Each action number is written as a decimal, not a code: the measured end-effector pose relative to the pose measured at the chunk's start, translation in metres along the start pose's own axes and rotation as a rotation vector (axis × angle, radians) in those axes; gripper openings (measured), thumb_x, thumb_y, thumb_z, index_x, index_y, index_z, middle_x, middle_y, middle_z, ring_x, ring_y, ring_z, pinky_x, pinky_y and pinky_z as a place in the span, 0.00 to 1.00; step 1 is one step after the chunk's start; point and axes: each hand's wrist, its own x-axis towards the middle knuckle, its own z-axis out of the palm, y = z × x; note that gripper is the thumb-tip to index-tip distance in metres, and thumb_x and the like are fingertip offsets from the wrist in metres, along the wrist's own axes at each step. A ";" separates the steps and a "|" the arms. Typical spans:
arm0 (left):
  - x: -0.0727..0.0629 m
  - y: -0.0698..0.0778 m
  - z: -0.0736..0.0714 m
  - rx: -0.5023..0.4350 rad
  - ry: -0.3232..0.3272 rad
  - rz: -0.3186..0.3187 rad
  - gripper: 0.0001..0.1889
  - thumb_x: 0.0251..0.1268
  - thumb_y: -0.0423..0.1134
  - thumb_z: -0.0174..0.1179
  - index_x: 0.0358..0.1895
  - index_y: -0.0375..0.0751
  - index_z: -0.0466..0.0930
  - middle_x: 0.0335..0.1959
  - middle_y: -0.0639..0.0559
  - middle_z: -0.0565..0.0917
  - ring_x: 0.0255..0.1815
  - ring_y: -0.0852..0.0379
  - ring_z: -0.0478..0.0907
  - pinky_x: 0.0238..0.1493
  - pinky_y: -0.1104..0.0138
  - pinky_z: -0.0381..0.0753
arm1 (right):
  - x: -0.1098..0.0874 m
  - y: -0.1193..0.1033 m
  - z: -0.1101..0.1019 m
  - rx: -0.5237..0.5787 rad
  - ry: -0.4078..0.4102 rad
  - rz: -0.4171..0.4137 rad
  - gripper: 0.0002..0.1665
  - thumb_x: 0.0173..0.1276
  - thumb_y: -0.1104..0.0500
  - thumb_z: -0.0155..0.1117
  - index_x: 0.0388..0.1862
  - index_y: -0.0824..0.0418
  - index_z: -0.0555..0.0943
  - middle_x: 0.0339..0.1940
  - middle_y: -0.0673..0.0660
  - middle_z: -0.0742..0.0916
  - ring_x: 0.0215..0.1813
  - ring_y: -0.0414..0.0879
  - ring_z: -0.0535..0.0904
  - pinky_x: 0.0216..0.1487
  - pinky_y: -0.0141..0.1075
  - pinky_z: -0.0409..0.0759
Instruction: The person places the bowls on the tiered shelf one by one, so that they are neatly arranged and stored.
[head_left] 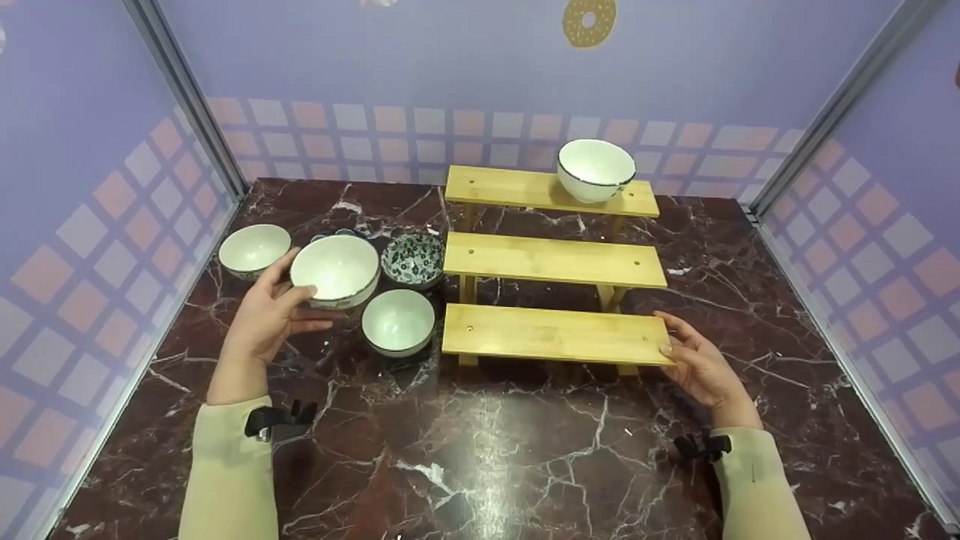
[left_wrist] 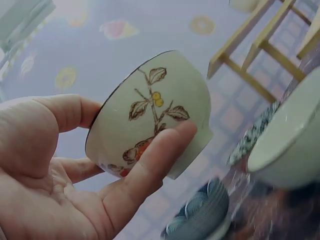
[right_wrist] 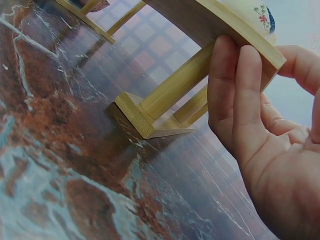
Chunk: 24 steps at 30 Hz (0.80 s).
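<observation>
My left hand grips a white bowl by its side, thumb at the rim, held over the other bowls. In the left wrist view this bowl shows brown leaves, yellow berries and a dark rim line. With my right hand I pinch the right end of the lowest board of a three-step wooden rack. From the right wrist view, fingers lie under the board's end, beside a round leg. A white bowl with a dark rim stands on the rack's top step, toward its right.
Left of the rack stand a pale bowl, a dark floral-patterned bowl and a white bowl. A blue-patterned bowl sits partly hidden beneath the held one. Tiled-pattern walls enclose the dark marbled table at the back and sides.
</observation>
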 end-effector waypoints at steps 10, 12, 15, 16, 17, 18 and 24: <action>0.027 0.027 0.035 0.020 -0.048 -0.021 0.42 0.77 0.28 0.49 0.86 0.54 0.37 0.69 0.26 0.64 0.33 0.51 0.92 0.43 0.60 0.94 | 0.000 0.000 0.002 -0.039 0.021 0.021 0.34 0.77 0.75 0.46 0.78 0.60 0.57 0.52 0.54 0.83 0.41 0.41 0.88 0.40 0.26 0.90; 0.033 0.032 0.041 0.021 -0.059 -0.023 0.42 0.76 0.28 0.49 0.86 0.54 0.38 0.66 0.29 0.66 0.32 0.51 0.91 0.43 0.60 0.95 | 0.000 -0.001 0.001 -0.059 0.026 0.028 0.35 0.77 0.75 0.46 0.79 0.59 0.56 0.53 0.53 0.83 0.41 0.41 0.88 0.39 0.25 0.90; 0.044 0.040 0.052 0.029 -0.063 -0.027 0.41 0.75 0.28 0.48 0.85 0.54 0.42 0.67 0.28 0.66 0.32 0.50 0.91 0.42 0.59 0.95 | 0.000 -0.001 0.001 -0.063 0.022 0.029 0.34 0.77 0.75 0.47 0.78 0.58 0.57 0.53 0.53 0.83 0.41 0.40 0.88 0.40 0.25 0.90; 0.047 0.043 0.055 0.028 -0.065 -0.030 0.41 0.75 0.28 0.49 0.85 0.55 0.42 0.69 0.27 0.64 0.32 0.50 0.91 0.43 0.59 0.95 | 0.000 -0.002 0.000 -0.056 0.018 0.027 0.34 0.77 0.75 0.46 0.78 0.58 0.57 0.53 0.53 0.83 0.42 0.40 0.88 0.40 0.25 0.90; 0.051 0.046 0.059 0.027 -0.065 -0.035 0.41 0.75 0.28 0.49 0.85 0.55 0.43 0.71 0.26 0.63 0.32 0.50 0.91 0.43 0.59 0.95 | 0.000 -0.002 0.000 -0.047 0.012 0.024 0.34 0.77 0.75 0.46 0.78 0.59 0.56 0.53 0.53 0.83 0.42 0.41 0.88 0.40 0.26 0.90; 0.054 0.049 0.063 0.028 -0.066 -0.037 0.41 0.75 0.28 0.49 0.85 0.55 0.44 0.74 0.25 0.60 0.32 0.50 0.91 0.43 0.58 0.94 | 0.000 -0.002 0.000 -0.041 0.007 0.020 0.35 0.77 0.75 0.45 0.79 0.60 0.56 0.53 0.54 0.83 0.42 0.41 0.88 0.41 0.26 0.90; 0.075 0.063 0.086 0.010 -0.075 -0.029 0.40 0.74 0.28 0.51 0.84 0.55 0.48 0.79 0.27 0.53 0.32 0.47 0.91 0.45 0.56 0.94 | -0.001 -0.001 0.000 -0.023 -0.013 0.014 0.34 0.77 0.76 0.44 0.79 0.61 0.56 0.53 0.54 0.84 0.43 0.42 0.89 0.43 0.27 0.91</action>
